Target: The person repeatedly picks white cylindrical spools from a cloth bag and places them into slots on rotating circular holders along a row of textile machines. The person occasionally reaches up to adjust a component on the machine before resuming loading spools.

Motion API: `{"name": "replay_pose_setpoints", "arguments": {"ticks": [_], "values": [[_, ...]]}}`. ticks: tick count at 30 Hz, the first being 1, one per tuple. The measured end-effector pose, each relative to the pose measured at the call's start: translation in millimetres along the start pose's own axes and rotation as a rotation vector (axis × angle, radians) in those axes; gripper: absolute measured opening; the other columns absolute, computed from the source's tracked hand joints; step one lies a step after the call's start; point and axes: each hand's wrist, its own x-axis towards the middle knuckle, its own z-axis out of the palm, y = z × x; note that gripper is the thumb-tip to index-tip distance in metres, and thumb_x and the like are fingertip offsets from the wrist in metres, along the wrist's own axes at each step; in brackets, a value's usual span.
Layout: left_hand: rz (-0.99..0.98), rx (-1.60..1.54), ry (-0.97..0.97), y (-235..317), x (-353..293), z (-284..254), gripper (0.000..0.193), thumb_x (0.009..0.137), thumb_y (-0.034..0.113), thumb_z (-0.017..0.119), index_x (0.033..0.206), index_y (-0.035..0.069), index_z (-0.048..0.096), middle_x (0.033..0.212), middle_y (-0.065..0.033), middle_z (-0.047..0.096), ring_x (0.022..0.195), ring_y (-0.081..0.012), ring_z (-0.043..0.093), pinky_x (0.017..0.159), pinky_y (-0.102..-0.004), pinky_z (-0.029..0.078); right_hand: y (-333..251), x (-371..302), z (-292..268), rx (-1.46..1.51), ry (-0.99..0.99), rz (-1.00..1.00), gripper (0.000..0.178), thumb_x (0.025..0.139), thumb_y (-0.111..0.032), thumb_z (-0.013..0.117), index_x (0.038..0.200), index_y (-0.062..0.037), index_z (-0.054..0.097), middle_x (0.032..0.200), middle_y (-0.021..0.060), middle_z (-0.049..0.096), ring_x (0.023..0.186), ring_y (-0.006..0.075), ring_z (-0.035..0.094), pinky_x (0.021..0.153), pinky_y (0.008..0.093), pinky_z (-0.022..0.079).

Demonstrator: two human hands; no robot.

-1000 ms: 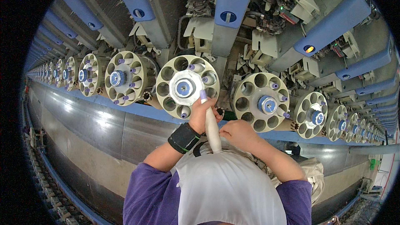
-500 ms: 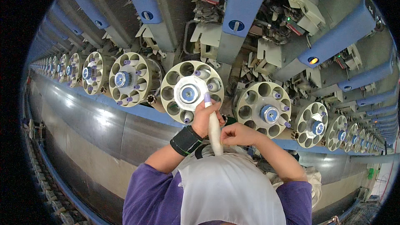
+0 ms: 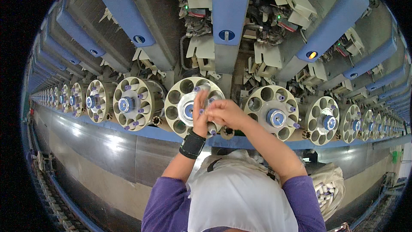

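In front of me is a round, cream bobbin magazine (image 3: 172, 112) with a ring of pockets and a blue-and-silver hub (image 3: 188, 111). Several of its pockets hold yarn bobbins with purple tips, one of them a bobbin (image 3: 213, 133) at the lower right. My left hand (image 3: 199, 114), with a black band at the wrist, is over the hub's right side, its fingers stretched upward and slightly blurred. A purple bobbin tip shows beside its palm. Against it, my right hand (image 3: 225, 114) has its fingers pinched together; whatever they grip is too small to make out.
Matching magazines stand in a long row on both sides, such as a left one (image 3: 139, 103) and a right one (image 3: 271, 112). Blue machine columns (image 3: 231, 4) rise behind. A cloth bag (image 3: 332, 189) of white and purple bobbins sits at my right, beside a metal panel (image 3: 107, 146).
The full white bobbin no longer shows upright in my left hand. Both hands have moved forward over the magazine, and the right has come up to meet the left. The view has shifted.
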Motion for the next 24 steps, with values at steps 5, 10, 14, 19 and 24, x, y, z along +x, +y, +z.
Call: {"name": "replay_pose_setpoints", "arguments": {"ticks": [5, 10, 14, 19, 24], "values": [[-0.432, -0.447, -0.043, 58.1, 24.7, 27.1, 0.058, 0.092, 0.046, 0.025, 0.136, 0.009, 0.018, 0.113, -0.0107, 0.047, 0.095, -0.0164, 0.050, 0.078, -0.0288, 0.040, -61.9, 9.5, 29.5, -0.303, 0.038, -0.317, 0.010, 0.079, -0.010, 0.057, 0.080, 0.0005, 0.058, 0.070, 0.0045, 0.057, 0.055, 0.0088, 0.050, 0.049, 0.0229, 0.039], [-0.165, 0.081, 0.031, 112.1, 70.2, -7.6, 0.053, 0.094, 0.043, 0.024, 0.106, 0.003, 0.057, 0.044, 0.0067, 0.031, 0.042, -0.0037, 0.028, 0.042, -0.0203, 0.021, -114.4, -34.8, 36.1, -1.068, 0.192, -1.129, 0.009, 0.075, -0.008, 0.059, 0.083, -0.0038, 0.060, 0.096, 0.0102, 0.058, 0.085, 0.0183, 0.058, 0.069, 0.0275, 0.046], [0.323, 1.050, -0.335, 68.4, 82.6, -38.7, 0.052, 0.089, 0.046, 0.037, 0.092, 0.000, 0.063, 0.056, -0.0101, 0.050, 0.053, -0.0193, 0.047, 0.054, -0.0337, 0.039, -110.3, -98.1, 7.1, -0.996, 0.458, -0.790, 0.014, 0.077, -0.003, 0.058, 0.090, -0.0025, 0.060, 0.110, 0.0099, 0.053, 0.090, 0.0153, 0.055, 0.076, 0.0278, 0.045], [-0.179, 1.174, -0.111, 68.6, 74.5, -28.3, 0.023, 0.083, 0.021, 0.052, 0.092, 0.004, 0.064, 0.085, -0.0127, 0.064, 0.076, -0.0246, 0.061, 0.069, -0.0345, 0.046, -79.7, -208.4, -88.9, -1.053, 0.944, -0.545, 0.016, 0.077, -0.009, 0.060, 0.092, -0.0023, 0.059, 0.098, 0.0118, 0.057, 0.079, 0.0209, 0.058, 0.068, 0.0289, 0.046], [-0.047, 0.693, -0.554, 28.9, -9.4, 106.2, 0.025, 0.083, 0.005, 0.044, 0.105, 0.004, 0.057, 0.097, -0.0106, 0.059, 0.091, -0.0221, 0.055, 0.081, -0.0319, 0.042, -11.0, -287.9, -179.8, -1.179, 1.175, -0.140, 0.024, 0.079, -0.024, 0.059, 0.091, -0.0033, 0.059, 0.089, 0.0145, 0.059, 0.082, 0.0287, 0.058, 0.069, 0.0360, 0.046]]}}
